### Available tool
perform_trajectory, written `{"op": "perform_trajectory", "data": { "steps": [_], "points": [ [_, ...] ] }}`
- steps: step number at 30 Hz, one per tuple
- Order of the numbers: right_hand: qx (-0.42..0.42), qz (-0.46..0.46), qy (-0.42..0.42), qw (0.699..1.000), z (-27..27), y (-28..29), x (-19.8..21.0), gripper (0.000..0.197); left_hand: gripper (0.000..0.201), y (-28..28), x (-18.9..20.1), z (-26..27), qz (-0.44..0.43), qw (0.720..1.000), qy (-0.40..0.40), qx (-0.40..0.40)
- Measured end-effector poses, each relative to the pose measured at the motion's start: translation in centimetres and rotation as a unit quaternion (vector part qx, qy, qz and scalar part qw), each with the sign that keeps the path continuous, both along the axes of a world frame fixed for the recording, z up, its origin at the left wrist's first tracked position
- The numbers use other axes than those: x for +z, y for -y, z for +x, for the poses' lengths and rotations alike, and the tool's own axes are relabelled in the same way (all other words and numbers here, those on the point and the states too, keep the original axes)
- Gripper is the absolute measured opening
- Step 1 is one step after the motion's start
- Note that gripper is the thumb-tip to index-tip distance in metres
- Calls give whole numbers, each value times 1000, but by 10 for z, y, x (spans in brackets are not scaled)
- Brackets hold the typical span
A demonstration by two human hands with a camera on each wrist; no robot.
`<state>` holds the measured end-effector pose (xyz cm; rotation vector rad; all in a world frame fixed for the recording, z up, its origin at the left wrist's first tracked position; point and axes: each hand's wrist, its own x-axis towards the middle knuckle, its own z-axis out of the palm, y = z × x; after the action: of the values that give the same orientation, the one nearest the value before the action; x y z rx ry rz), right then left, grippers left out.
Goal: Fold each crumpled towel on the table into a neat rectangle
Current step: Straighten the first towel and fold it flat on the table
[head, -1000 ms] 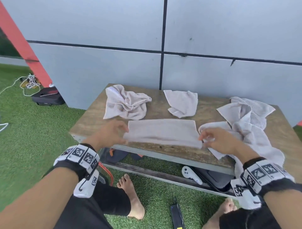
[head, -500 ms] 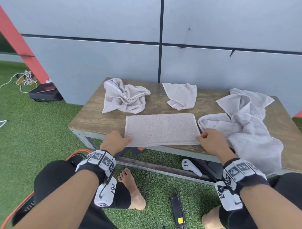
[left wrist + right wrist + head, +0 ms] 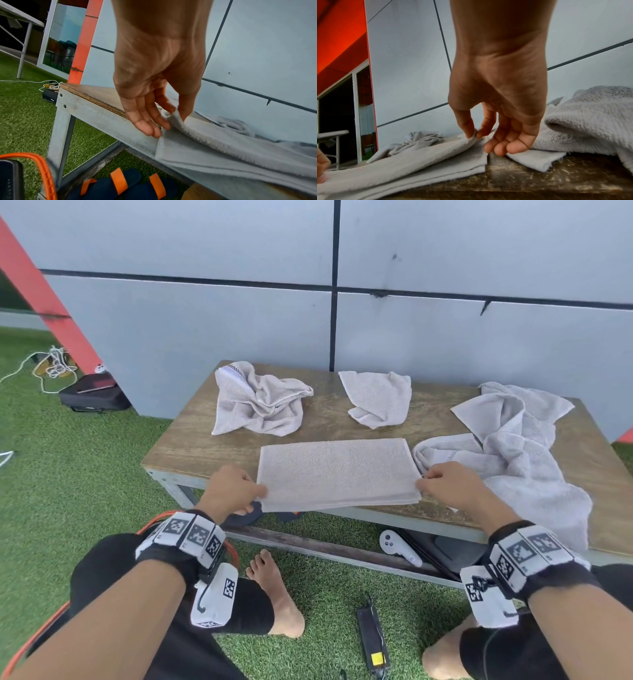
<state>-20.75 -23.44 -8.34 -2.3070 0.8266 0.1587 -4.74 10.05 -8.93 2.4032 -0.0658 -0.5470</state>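
We have the folded towel [image 3: 337,470] lying flat on the desk [image 3: 191,450], its near long edge hanging a little past the desk's front lip. Its layers show stacked along that near edge. Our left hand [image 3: 233,491] pinches the towel's near left corner between thumb and forefinger, the other fingers [image 3: 145,125] lying straight against the desk's metal front rail. Our right hand [image 3: 452,486] pinches the top layer at the near right corner, lifting it slightly off the layers beneath, with the remaining fingers [image 3: 513,146] curled just above the wood.

Just beside the towel's right edge lies a large crumpled towel [image 3: 513,453], touching or nearly touching it and spilling over the desk's front right edge. Behind, well apart from the folded piece, sit a bunched towel [image 3: 260,402] at the back left and a small crumpled towel [image 3: 378,398] at the back centre. Bare wood stays open to the left of the folded towel and in the strip behind it.

Under the desk are sandals [image 3: 120,185] and a white controller [image 3: 399,547]; a black device [image 3: 373,635] lies on the grass [image 3: 68,474].
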Motion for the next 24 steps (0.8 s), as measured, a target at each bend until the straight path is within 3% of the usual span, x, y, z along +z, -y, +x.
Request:
{"op": "perform_trajectory", "data": {
  "steps": [5, 7, 9, 11, 15, 18, 22, 24],
  "points": [
    [20, -38, -68, 997, -2, 1, -10, 22, 24, 1, -13, -6, 27, 998, -48, -18],
    [13, -63, -76, 995, -1, -3, -8, 14, 28, 4, -14, -4, 68, 997, -25, -37],
    [-1, -116, -52, 992, 2, -8, -6, 21, 23, 12, -13, -4, 104, 992, 58, -40],
    [-2, -181, 22, 983, 9, -17, -5, 28, 21, 25, -15, -5, 84, 981, 171, -43],
    [137, -203, 125, 962, 46, -55, -15, 40, 37, 78, -26, -13, 22, 938, 308, -156],
    [235, -184, 96, 950, 77, -81, -44, 54, 48, 117, -51, -14, 48, 931, 282, -229],
    [241, -239, 36, 940, 88, -86, -79, 67, 59, 127, -81, -10, 142, 917, 276, -248],
    [239, -261, 35, 935, 88, -79, -83, 63, 59, 120, -87, -6, 156, 910, 283, -259]
  ]
}}
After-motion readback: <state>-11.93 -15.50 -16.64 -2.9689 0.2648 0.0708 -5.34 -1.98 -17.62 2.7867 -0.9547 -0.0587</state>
